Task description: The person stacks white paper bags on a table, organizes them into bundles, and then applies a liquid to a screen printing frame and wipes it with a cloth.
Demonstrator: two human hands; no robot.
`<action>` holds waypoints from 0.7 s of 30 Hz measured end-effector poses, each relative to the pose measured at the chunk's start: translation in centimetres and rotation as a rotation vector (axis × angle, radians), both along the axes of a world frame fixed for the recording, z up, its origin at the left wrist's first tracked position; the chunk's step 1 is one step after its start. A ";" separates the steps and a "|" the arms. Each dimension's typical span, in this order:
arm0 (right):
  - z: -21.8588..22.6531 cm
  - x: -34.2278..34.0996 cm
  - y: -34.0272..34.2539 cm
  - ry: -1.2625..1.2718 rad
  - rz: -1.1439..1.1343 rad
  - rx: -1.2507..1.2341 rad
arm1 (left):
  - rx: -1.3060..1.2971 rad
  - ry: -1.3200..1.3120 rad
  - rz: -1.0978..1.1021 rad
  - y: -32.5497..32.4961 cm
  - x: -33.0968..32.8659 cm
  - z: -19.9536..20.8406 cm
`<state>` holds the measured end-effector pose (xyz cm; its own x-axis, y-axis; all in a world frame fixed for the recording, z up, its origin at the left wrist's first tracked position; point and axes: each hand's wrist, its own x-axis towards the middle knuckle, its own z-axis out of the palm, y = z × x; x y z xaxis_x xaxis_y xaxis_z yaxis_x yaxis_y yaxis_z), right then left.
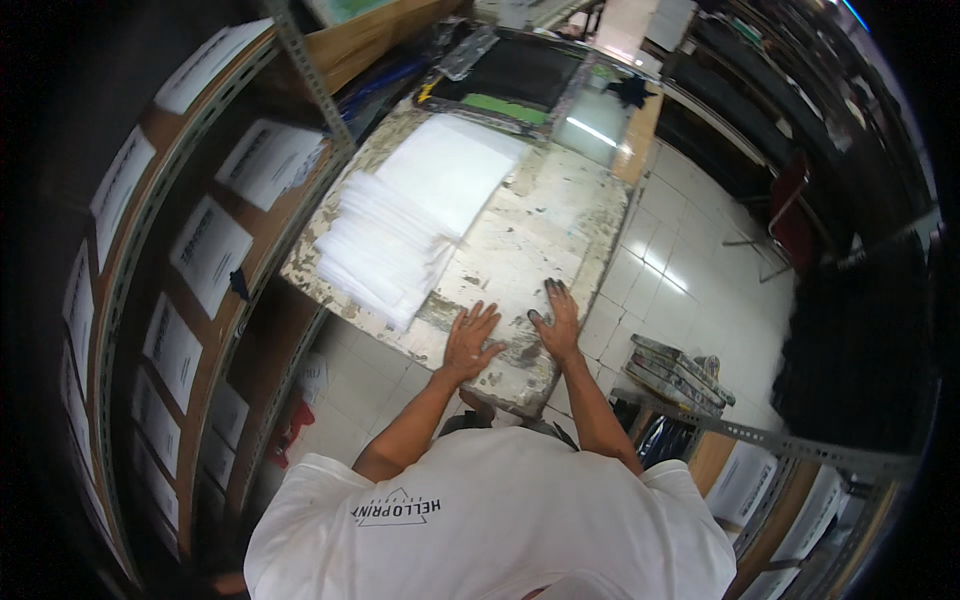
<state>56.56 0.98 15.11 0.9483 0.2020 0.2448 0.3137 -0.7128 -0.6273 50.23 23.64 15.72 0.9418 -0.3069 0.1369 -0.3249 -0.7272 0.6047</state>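
Left hand [470,345] and right hand [560,325] rest spread, empty, on a paint-stained pale surface [530,235], centre. Fanned white rectangular sheets [378,248], centre-left, seem light, slippery; pinch edges

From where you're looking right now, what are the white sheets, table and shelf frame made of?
The sheets look like thin matte paper, with many fine edges, though plastic or cloth is possible. The table has a pale, hard-looking top, maybe painted wood; dark blotches make it hard to tell. The shelf frame looks like dull grey metal, with punched holes.
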 end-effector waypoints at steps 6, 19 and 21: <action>0.3 -3.1 -5.2 0.227 -0.199 0.566 | 0.025 -0.092 0.069 -1.0 0.2 -0.5; -13.8 -24.4 -21.6 0.915 -0.808 0.322 | 0.291 -0.045 0.389 -7.4 0.2 -0.2; -15.5 -24.6 -21.0 0.994 -0.749 0.377 | 0.301 -0.034 0.398 -7.4 0.1 0.0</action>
